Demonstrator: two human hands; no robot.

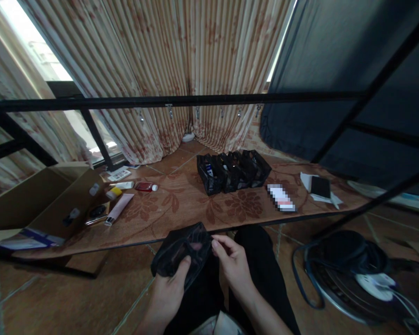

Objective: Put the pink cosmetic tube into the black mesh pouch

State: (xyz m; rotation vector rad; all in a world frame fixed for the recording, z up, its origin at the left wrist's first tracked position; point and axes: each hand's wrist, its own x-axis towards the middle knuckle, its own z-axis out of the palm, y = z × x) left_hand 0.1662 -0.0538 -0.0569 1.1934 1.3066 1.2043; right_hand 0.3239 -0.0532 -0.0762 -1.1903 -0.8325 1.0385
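A black see-through mesh pouch (185, 249) is held over my lap, just off the front edge of the low table. My left hand (172, 284) grips its lower left side, thumb on top. Something pinkish shows dimly through the mesh. At the pouch's right corner, my right hand (232, 258) pinches with thumb and forefinger; whether that is a zip pull or the fabric is too small to tell. Several similar black mesh pouches (212, 177) stand in a row on the table beyond, with small items inside.
On the left are an open cardboard box (66, 200), a pink tube (120, 209), a red bottle (145, 186) and a yellow-capped jar (114, 192). A phone (281, 197) and a black notebook (320, 187) lie right. A black metal bar (209, 100) crosses ahead.
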